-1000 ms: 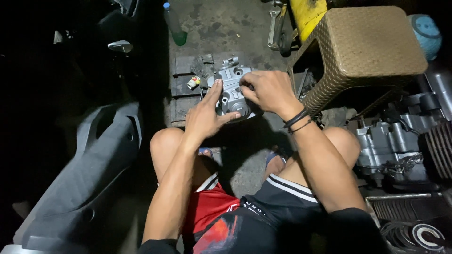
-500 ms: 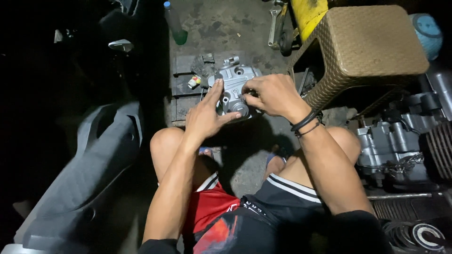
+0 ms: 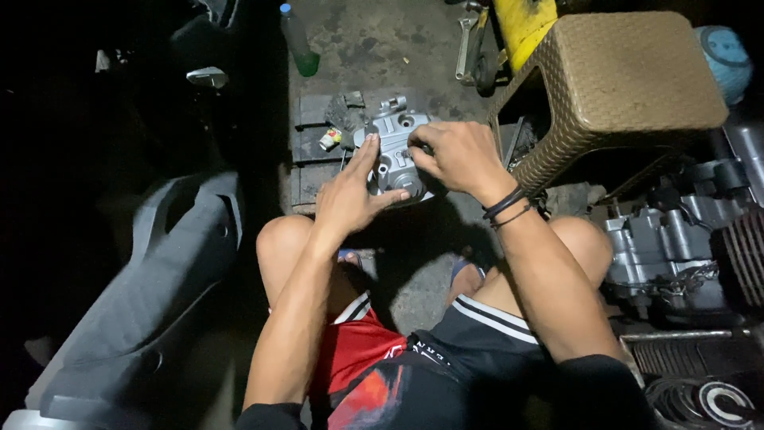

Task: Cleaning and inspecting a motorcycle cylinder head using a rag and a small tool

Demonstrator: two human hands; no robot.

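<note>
Left hand [image 3: 348, 197] lies flat, fingers spread, steadying the grey cast-metal engine part [image 3: 392, 151] on the concrete floor [image 3: 374, 40] between the knees. Right hand [image 3: 457, 155] curls over the part's right edge, fingertips pinched on something too small to tell; black bands at wrist. Woven brown stool [image 3: 613, 80] stands at right.

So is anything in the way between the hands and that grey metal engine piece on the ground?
Nothing visible is. The left hand lies flat against the grey metal engine part, thumb under its near edge, and the right hand touches its right side with curled fingers. Both are already on it.
</note>
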